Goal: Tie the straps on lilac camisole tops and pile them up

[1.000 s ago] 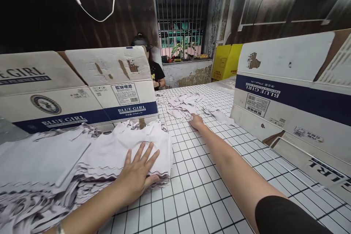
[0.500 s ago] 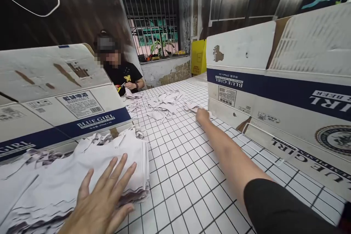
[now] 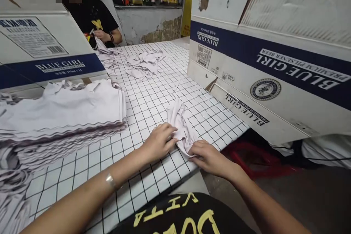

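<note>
A pale, crumpled cloth piece (image 3: 179,120) lies near the front edge of the grid-patterned table (image 3: 153,95). My left hand (image 3: 161,140) pinches its left side between thumb and fingers. At its lower right corner, my right hand (image 3: 205,155) grips the cloth, fingers closed round the edge. To the left rests a thick stack of pale cloth pieces (image 3: 63,109) with wavy edges. Farther back, several loose cloth pieces (image 3: 144,64) lie in a heap.
A cardboard box (image 3: 22,69) stands behind the stack, and a larger box (image 3: 233,55) stands at the right. Across the table a person in a black shirt (image 3: 93,18) holds cloth and a tool. A red object (image 3: 257,161) is below the table's right edge.
My left hand has left the stack and now holds the cloth piece. My right hand has drawn that piece from far across the table to the near edge. The view has tilted down.
</note>
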Tool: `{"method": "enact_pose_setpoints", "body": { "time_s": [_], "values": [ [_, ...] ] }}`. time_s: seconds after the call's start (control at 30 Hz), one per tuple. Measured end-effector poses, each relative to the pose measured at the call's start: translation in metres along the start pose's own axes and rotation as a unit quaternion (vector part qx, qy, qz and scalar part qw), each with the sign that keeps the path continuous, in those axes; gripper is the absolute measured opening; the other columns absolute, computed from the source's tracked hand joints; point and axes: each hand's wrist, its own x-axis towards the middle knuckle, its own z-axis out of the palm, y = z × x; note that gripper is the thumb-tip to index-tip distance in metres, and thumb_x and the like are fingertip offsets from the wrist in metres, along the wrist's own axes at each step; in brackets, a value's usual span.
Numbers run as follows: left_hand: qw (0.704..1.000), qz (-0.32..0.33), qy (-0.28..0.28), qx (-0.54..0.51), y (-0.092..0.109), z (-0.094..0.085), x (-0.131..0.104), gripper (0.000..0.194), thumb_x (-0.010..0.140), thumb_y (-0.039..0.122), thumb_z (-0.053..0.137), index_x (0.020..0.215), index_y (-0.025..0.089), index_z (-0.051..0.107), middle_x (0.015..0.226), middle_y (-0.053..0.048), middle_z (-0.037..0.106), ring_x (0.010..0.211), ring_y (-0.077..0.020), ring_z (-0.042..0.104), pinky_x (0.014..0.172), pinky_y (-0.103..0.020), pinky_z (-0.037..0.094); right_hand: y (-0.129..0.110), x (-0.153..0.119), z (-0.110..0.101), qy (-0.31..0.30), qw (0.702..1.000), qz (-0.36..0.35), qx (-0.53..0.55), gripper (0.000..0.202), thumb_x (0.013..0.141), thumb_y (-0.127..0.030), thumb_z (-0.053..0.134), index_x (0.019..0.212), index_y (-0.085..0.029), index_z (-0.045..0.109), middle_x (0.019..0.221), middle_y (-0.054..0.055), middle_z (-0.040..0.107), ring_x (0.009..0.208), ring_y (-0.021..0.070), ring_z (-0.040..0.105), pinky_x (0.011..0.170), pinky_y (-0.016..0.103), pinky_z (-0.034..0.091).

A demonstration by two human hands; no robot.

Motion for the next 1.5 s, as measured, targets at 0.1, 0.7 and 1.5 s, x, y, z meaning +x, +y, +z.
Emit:
{"method": "enact_pose_setpoints", "body": {
  "time_s": [0.1,0.7,1.5],
  "values": [
    [0.997,0.027,-0.061,0.038,0.011,0.018,0.018,0.021,0.086,0.035,0.056,0.095,0.020,0.069,0.118,-0.009,0.060,0.113,-0.0293,0.048,0.097,-0.053,0.032,-0.010,-0.025,-0.010,0.027,0.999,0.024,0.013,0.007,0.086,-0.020,0.057,0.085,-0.024,0.063,0.082,0.004,0.063,0.085,0.0199,0.055,0.081,0.035,0.042],
    [0.908,-0.243,0.081,-0.331,0.023,-0.098,0.038,0.013,0.084,0.025,0.060,0.090,0.015,0.054,0.071,0.000,0.052,0.058,-0.0091,0.047,0.068,-0.028,0.043,0.041,0.037,-0.098,0.354,0.888,0.154,0.249,0.028,0.068,-0.031,0.067,0.092,-0.020,0.059,0.097,0.008,0.063,0.089,0.0221,0.059,0.080,0.038,0.048],
    [0.993,-0.106,0.006,0.059,0.018,0.043,0.062,0.020,0.087,0.012,0.044,0.070,0.019,0.052,0.075,-0.002,0.068,0.077,-0.0160,0.063,0.072,-0.024,0.041,0.061,0.056,-0.020,0.219,0.898,0.382,0.016,0.044,0.053,-0.036,0.079,0.094,-0.026,0.068,0.102,0.003,0.069,0.097,0.0263,0.063,0.075,0.030,0.044]
  ]
}}
